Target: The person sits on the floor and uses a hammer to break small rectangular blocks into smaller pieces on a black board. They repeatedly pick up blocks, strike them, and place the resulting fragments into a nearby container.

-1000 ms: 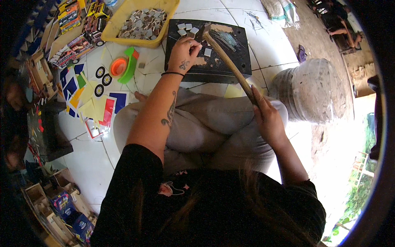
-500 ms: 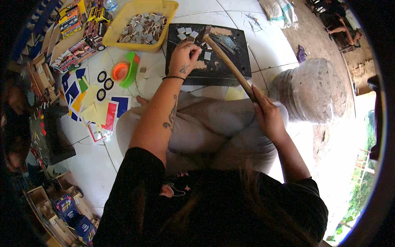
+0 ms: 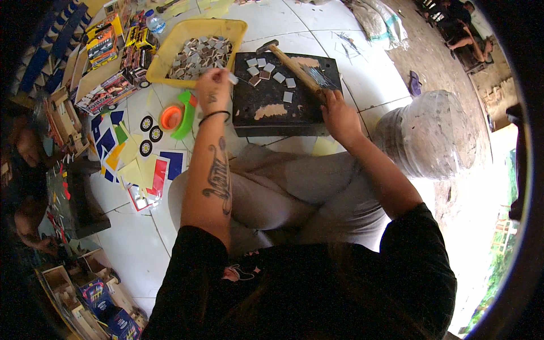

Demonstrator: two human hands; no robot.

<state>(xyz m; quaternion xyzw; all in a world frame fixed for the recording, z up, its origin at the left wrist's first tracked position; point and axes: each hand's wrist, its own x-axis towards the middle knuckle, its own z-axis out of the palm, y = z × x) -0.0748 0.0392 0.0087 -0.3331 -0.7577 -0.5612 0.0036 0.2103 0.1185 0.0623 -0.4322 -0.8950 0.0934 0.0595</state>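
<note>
My right hand point(image 3: 341, 118) is wrapped round the wooden handle of a hammer point(image 3: 294, 67), whose head hangs over the far left part of a black block point(image 3: 249, 116). My left hand point(image 3: 213, 85), slightly blurred, is at the near right corner of a yellow tub point(image 3: 195, 25). Between its fingers is a small light square piece point(image 3: 232, 79). Several grey-faced square pieces point(image 3: 288, 97) lie on the block. Thin nails point(image 3: 317, 76) are heaped on its right side, partly behind the hammer handle. More square pieces point(image 3: 195, 59) fill the tub.
Left of the block are an orange cup point(image 3: 170, 118), a green holder point(image 3: 184, 127), small wheels point(image 3: 155, 134) and coloured sticker sheets point(image 3: 127, 150). Toy trucks point(image 3: 107, 88) stand farther left. A plastic-wrapped bundle point(image 3: 425, 139) sits at right. Another person point(image 3: 470, 34) is at far right.
My left hand has moved left from the block to the tub's corner. My right hand has moved forward and left, bringing the hammer lower over the block. The view has shifted slightly.
</note>
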